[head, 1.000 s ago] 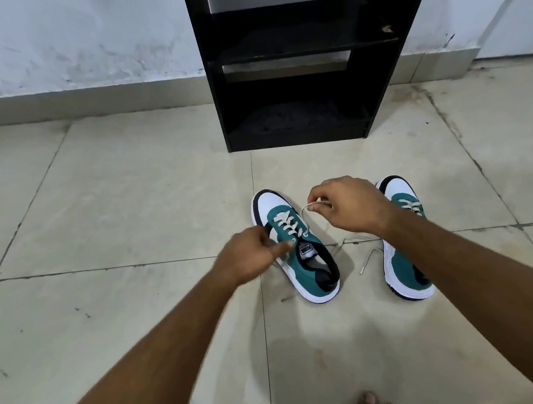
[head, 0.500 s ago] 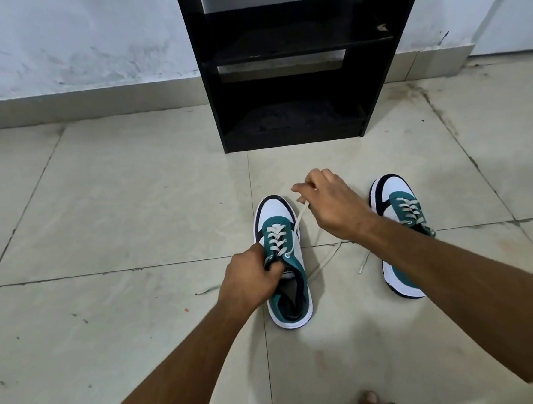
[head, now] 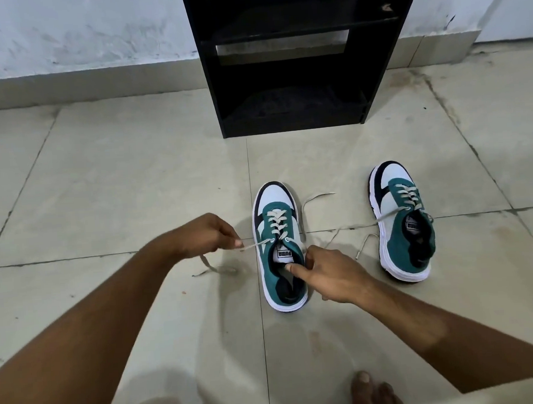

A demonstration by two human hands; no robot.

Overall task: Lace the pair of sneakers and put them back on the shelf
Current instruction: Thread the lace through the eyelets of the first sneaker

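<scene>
Two teal, white and black sneakers stand on the tiled floor, toes toward the shelf. The left sneaker (head: 278,232) is laced up to its top eyelets. My left hand (head: 208,233) pinches the left end of its grey lace (head: 252,245) and holds it taut out to the left. My right hand (head: 329,276) grips the sneaker's collar at its right side, thumb inside the opening. The lace's other end (head: 315,199) lies loose on the floor. The right sneaker (head: 400,221) stands apart at the right, its lace ends trailing on the floor.
A black open shelf (head: 297,59) stands against the white wall straight ahead, its lower compartments holding nothing. My bare toes (head: 370,389) show at the bottom edge. Grouted tile floor lies all around.
My right hand let go of the right lace end and dropped to the sneaker's collar. My left hand left the collar and pulled the left lace end out sideways.
</scene>
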